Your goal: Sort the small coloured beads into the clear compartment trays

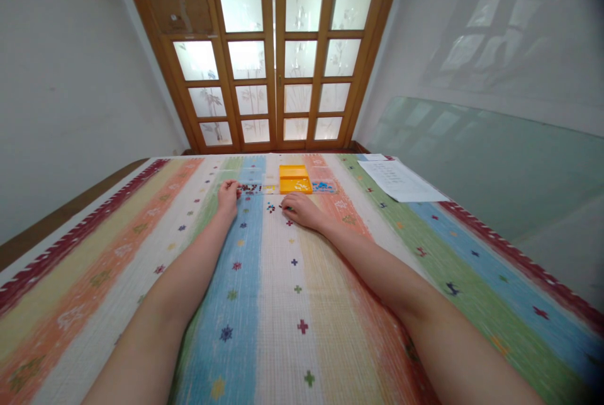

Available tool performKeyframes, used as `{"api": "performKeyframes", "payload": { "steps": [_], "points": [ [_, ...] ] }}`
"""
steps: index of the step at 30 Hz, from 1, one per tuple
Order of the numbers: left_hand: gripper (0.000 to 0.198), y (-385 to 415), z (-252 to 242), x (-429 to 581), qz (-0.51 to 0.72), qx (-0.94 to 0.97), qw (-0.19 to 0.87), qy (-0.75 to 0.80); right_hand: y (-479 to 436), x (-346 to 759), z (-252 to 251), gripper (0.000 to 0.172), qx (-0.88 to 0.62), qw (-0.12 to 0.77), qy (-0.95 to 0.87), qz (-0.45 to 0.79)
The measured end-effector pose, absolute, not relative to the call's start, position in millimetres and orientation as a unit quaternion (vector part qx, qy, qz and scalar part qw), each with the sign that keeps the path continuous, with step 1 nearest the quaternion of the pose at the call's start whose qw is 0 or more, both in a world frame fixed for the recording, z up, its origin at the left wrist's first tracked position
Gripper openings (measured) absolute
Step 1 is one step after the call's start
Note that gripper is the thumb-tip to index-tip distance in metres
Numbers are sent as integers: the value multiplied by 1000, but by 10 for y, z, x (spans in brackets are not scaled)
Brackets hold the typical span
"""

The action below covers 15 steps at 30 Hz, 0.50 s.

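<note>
My left hand (229, 194) rests on the striped cloth with its fingers curled at the left end of a clear tray (257, 188) of small dark beads; what they pinch, if anything, is too small to see. My right hand (299, 207) lies lower, fingers closed in a pinch beside a few loose beads (270, 207) on the cloth. An orange box (294, 179) with pale beads stands just beyond both hands. To its right lies a heap of blue beads (323, 187).
A sheet of printed paper (399, 180) lies at the far right of the striped cloth (264, 304). A wooden glazed door (271, 59) stands behind the table. A glass pane (495, 166) leans along the right wall.
</note>
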State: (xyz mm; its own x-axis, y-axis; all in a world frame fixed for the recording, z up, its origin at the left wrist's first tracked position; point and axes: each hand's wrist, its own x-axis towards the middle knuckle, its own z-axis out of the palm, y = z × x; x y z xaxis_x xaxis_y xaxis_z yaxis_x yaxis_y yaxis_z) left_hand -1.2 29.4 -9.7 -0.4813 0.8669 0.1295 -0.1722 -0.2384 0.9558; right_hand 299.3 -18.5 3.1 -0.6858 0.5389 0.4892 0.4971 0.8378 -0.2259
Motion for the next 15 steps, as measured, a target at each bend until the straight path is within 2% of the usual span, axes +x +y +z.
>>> {"api": "performKeyframes", "payload": {
  "steps": [4,8,15],
  "points": [
    [20,347,-127,-279,737,291,336,510,-163,3068,27,10,-367,325,-870,56],
    [23,354,-98,-383,746,254,353,504,-149,3111,59,9,-424,353,-829,86],
    [48,347,-77,-386,741,232,379,503,-85,3127,49,11,-443,389,-800,116]
  ]
}}
